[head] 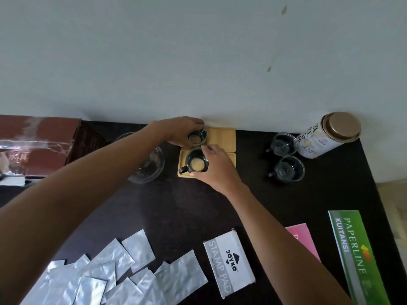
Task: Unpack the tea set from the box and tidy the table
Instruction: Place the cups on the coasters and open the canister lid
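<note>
Where the dark table [187, 216] meets the pale wall, four wooden coasters [222, 137] lie in a square block. Head view: the left hand [176, 130] curls its fingers round a small glass cup [197, 136] standing on the far-left coaster; the right hand [215, 166] pinches between thumb and fingers a second glass cup [196, 164], black handle pointing left, on the near-left coaster. Two more glass cups [286, 157] stand on the bare table to the right, beside a tilted tea canister [326, 135]. A glass bowl [149, 164] sits left of the coasters, partly behind the left forearm; the red-brown box [37, 142] lies further left. Foil sachets [110, 271], a stamp pad box [229, 263], a pink booklet [304, 241] and a green receipt book [356, 256] occupy the near edge.
</note>
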